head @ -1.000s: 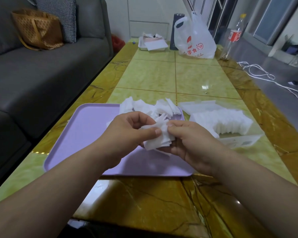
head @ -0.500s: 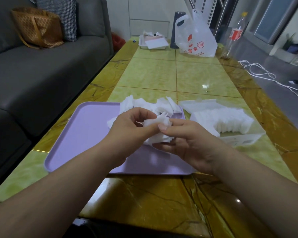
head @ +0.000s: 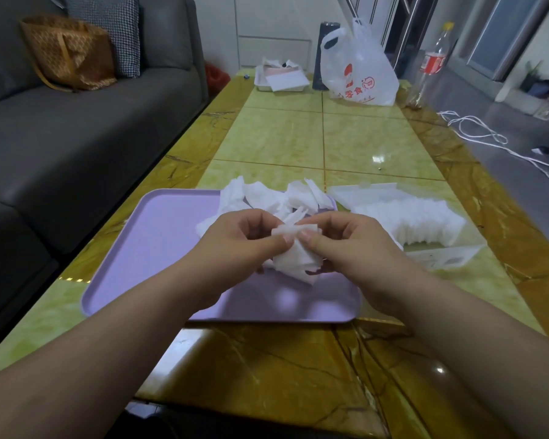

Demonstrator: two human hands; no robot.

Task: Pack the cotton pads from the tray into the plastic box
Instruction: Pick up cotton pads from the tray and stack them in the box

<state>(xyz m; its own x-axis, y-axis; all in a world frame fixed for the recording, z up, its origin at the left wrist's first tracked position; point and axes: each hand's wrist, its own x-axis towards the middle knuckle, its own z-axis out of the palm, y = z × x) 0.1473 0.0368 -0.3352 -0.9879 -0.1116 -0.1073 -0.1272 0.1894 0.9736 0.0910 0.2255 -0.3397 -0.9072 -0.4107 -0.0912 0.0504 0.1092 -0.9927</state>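
Sofa (head: 76,128) runs along the left, with a brown bag (head: 67,53) on its far cushion; neither bears on the task.

Tray (head: 146,248), lilac, sits on the near half of the table (head: 282,369). Its left part is bare. A loose heap of cotton pads (head: 267,196) lies in the far right corner of the tray, unsorted, some tilted on edge.

Your left hand (head: 235,248) hangs above the middle of the tray, thumb and fingers pinched on the left edge of a small stack of pads (head: 293,259). Your right hand (head: 355,245) pinches the same stack from the right, thumb tips nearly touching. The stack is uneven, corners fanned out at the bottom. Both hands grasp; neither is free.

Plastic box (head: 441,255), clear, lies just right of the tray. A row of pads (head: 409,220) already stands in it on edge, packed tight. Its lid (head: 362,193) appears to lie open on the far side.

Step in hand, by my reading: squaring a gathered stack before it goes into the box. Roughly half done, since the heap remains.

Next move calls for: align the edges first, then carry the stack right and set it on edge against the row. Keep the pinch firm, as loose pads will slip out.
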